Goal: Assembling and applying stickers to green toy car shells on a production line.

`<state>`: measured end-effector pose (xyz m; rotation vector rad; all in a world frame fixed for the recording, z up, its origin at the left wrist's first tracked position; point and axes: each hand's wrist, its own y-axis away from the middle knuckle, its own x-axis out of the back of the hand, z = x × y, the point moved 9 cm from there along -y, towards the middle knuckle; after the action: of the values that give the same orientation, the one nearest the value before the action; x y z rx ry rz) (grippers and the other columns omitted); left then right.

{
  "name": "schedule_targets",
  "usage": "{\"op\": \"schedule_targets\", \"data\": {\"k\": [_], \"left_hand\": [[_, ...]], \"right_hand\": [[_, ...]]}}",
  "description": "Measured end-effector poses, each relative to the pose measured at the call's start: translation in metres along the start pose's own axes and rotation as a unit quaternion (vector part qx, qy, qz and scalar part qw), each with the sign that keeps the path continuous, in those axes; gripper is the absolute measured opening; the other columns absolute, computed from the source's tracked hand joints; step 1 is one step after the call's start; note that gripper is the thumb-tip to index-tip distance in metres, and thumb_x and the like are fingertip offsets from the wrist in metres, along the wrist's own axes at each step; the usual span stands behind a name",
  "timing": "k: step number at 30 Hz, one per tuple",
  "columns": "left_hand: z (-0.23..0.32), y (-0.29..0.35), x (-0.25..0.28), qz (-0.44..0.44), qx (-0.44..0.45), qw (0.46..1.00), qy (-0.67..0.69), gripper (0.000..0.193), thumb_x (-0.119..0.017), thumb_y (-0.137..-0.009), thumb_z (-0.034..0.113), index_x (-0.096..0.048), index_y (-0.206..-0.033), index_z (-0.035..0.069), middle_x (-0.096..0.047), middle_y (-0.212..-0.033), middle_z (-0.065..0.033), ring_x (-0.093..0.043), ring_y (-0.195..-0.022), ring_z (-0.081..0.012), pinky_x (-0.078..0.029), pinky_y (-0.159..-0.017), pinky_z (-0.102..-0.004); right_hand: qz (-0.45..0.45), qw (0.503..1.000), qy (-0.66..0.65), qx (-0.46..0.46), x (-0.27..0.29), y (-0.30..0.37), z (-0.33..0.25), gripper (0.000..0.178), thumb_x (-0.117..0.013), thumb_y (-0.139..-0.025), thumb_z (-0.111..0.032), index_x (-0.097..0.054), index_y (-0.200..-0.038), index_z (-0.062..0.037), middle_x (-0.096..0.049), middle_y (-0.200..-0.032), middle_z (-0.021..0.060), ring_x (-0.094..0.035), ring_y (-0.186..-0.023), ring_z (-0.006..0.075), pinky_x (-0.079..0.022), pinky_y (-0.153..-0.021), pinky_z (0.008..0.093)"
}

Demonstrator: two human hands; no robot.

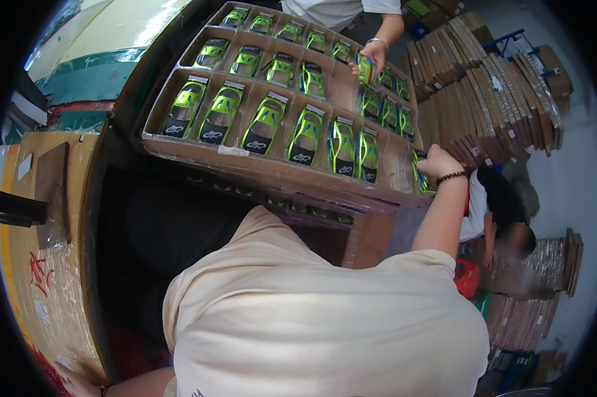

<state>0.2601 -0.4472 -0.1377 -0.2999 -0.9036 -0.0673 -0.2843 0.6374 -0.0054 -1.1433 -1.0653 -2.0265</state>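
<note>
Green toy car body shells with black fronts, such as this car shell (265, 122), stand in rows in the compartments of a brown cardboard tray (199, 147). At the tray's near right corner my right hand (438, 163) is closed on a green car shell (422, 173), partly hidden by my fingers. An unfilled compartment (394, 162) lies just left of it. Far down at the lower left, my left hand (79, 382) rests against the edge of a wooden board (60, 317). Its fingers look stretched out and hold nothing, though the dark rim cuts off part of it.
Across the tray, another person's hand (372, 56) holds a green car shell (364, 70) over the tray. More shells show in a lower tray (298, 206) beneath. Stacked flat cardboard (483, 92) stands at the right. A second person (503, 212) bends down near a red stool-like object (468, 278).
</note>
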Motion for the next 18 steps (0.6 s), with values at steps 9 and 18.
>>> {"op": "schedule_targets", "data": {"k": [9,18], "left_hand": [[0.067,0.038,-0.006,0.007,0.017,0.998,-0.059,0.088,-0.041,-0.090,0.069,-0.052,-0.136,-0.004,-0.056,-0.136,-0.0229,-0.054,-0.123,-0.0369,-0.040,-0.106,-0.0402],[0.117,0.090,0.032,0.059,0.136,0.980,-0.135,0.084,-0.042,-0.095,0.065,-0.050,-0.137,-0.007,-0.052,-0.138,-0.0294,-0.055,-0.123,-0.0395,-0.042,-0.105,-0.0405]], "right_hand": [[0.115,0.907,-0.180,0.362,0.106,0.197,-0.132,0.042,-0.065,-0.078,-0.015,-0.052,-0.115,0.0010,-0.064,-0.097,0.0197,-0.067,-0.087,0.0350,-0.052,-0.076,0.0400],[-0.225,0.425,-0.158,0.862,0.042,0.344,-0.283,0.045,-0.066,-0.076,-0.009,-0.054,-0.119,-0.0012,-0.052,-0.097,0.0147,-0.056,-0.084,0.0337,-0.048,-0.072,0.0409]]}}
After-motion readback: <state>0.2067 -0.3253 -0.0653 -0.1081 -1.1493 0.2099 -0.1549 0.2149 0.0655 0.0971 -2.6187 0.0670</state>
